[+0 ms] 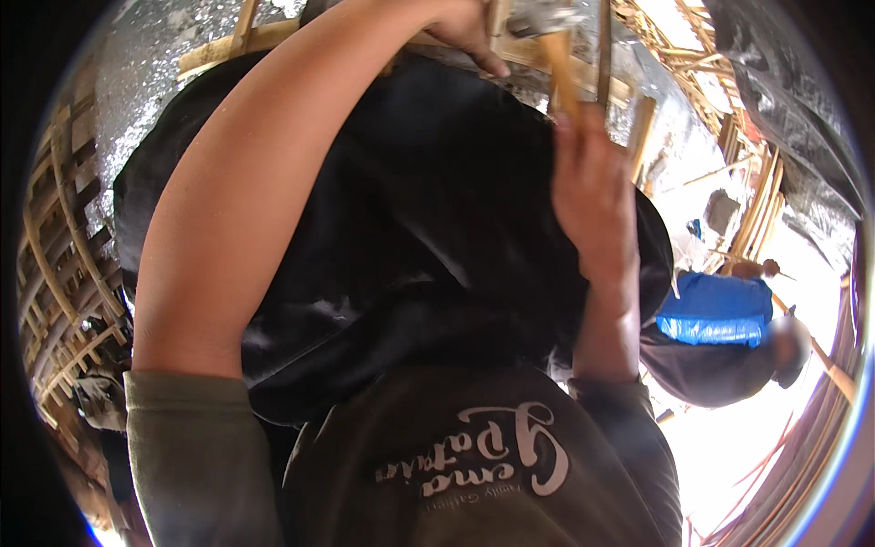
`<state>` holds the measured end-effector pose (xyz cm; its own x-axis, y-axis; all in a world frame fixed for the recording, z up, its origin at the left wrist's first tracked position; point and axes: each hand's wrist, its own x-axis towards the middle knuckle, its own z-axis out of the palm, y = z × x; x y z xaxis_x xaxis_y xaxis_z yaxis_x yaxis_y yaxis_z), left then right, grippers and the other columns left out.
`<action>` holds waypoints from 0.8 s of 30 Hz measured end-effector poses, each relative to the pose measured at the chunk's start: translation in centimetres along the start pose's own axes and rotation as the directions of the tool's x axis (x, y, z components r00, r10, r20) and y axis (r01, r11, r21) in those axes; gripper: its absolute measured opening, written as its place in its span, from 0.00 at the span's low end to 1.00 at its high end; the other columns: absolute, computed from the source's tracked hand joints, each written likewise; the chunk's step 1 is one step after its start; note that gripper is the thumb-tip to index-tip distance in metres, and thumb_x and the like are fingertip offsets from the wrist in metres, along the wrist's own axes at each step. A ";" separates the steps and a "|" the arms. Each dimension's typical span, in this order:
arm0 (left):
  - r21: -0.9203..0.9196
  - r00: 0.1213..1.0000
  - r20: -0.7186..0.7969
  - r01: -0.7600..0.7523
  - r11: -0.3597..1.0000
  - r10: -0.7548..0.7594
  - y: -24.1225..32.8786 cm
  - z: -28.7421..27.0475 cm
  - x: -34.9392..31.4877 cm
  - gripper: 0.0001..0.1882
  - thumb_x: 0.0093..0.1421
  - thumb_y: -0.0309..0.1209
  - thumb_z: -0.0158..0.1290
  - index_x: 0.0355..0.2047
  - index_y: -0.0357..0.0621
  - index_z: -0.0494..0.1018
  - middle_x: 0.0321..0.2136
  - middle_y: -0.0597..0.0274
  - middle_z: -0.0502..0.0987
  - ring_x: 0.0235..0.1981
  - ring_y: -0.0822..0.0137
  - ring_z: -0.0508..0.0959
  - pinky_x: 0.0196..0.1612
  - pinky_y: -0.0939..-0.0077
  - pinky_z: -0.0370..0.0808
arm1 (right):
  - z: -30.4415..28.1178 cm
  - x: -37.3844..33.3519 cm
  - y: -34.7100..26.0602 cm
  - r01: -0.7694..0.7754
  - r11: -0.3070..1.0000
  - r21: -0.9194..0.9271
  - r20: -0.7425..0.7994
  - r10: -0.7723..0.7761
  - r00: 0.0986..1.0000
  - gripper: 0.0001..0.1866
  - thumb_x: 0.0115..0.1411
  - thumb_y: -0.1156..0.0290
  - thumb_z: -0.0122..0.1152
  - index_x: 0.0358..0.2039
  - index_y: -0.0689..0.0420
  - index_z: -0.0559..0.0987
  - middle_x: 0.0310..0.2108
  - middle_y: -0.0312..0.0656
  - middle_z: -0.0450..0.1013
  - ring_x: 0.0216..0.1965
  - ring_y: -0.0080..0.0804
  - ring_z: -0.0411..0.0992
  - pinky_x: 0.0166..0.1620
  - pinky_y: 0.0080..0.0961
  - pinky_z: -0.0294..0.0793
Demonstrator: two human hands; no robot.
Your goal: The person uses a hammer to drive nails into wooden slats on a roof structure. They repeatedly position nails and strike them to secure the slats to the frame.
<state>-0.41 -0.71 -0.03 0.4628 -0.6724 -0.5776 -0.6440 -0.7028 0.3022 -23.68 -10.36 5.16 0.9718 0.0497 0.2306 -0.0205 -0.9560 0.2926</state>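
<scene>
My right hand (592, 182) is closed around the wooden handle of a hammer (563, 77). The hammer's metal head is at the upper edge and looks smeared by motion. Across the view my left arm reaches up, and my left hand (460, 27) is partly cut off by the top edge. One of its fingers stretches out beside a pale upright strip of wood (498, 23); the other fingers are hidden, so I cannot tell what it holds. Beneath both arms spreads the shiny black cloth (392, 210) over my lap.
A bamboo pole (241, 35) and other wood lie by the grey ground at the top. Woven bamboo latticework (68, 237) stands at the left. At the right, a person in dark clothing (711, 369) is near a blue bundle (715, 305). Dark plastic sheeting (784, 100) hangs at upper right.
</scene>
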 end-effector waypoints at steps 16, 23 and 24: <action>-0.035 0.999 -0.028 -0.045 0.998 0.044 -0.5 0.4 -0.6 0.82 0.34 0.74 0.66 0.74 0.65 0.20 0.76 0.47 0.35 0.75 0.40 0.44 0.71 0.31 0.42 | -4.2 3.4 -0.6 -0.592 0.491 0.639 0.315 0.536 0.783 0.12 0.70 0.66 0.58 0.42 0.64 0.76 0.21 0.48 0.74 0.19 0.41 0.73 0.24 0.34 0.73; -0.056 0.998 -0.011 -0.058 0.997 0.057 -0.6 -0.6 -1.2 0.79 0.40 0.70 0.67 0.74 0.63 0.20 0.76 0.45 0.35 0.75 0.41 0.43 0.72 0.34 0.42 | -1.6 2.9 -1.1 -0.421 0.728 0.542 0.331 0.276 0.902 0.09 0.70 0.67 0.54 0.38 0.61 0.73 0.20 0.59 0.73 0.26 0.65 0.75 0.28 0.51 0.74; -0.081 0.994 -0.020 -0.108 0.991 0.107 -0.8 -0.7 -1.2 0.79 0.41 0.70 0.67 0.74 0.62 0.20 0.76 0.45 0.34 0.75 0.41 0.43 0.73 0.35 0.41 | -2.3 3.6 -0.9 -0.451 0.680 0.578 0.298 0.339 0.892 0.09 0.70 0.67 0.54 0.38 0.61 0.73 0.19 0.58 0.72 0.25 0.65 0.75 0.28 0.49 0.74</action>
<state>-0.01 0.50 0.92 0.4032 -0.7483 -0.5268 -0.6386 -0.6424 0.4237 -20.70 -8.71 7.83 0.9303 -0.3656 0.0283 -0.3164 -0.8394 -0.4420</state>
